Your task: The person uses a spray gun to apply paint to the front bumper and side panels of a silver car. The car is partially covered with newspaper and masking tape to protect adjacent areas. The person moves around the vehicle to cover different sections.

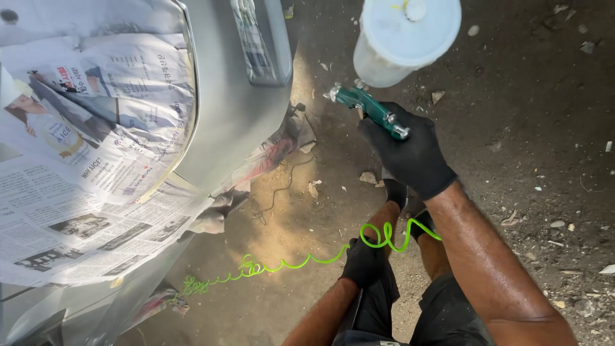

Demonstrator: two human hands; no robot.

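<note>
While my right hand (410,154), in a black glove, is wrapped tight around the grip of the green spray gun (368,109), the white paint cup (403,38) stands up above it and the nozzle faces the grey car panel (237,96). The gun hangs in the air over the dirt ground (525,128), near the panel's lower right edge but not touching it. My left hand (364,261), also gloved, is closed on the bright green coiled air hose (295,263), holding it low by my knee.

To spray well, I judge I should keep the nozzle square to the panel, move in even passes and keep the cup upright. The masking newspaper (83,179) covers the area left of the panel's edge, so overspray should land there. The hose should be held off the ground grit and clear of the wet panel.
</note>
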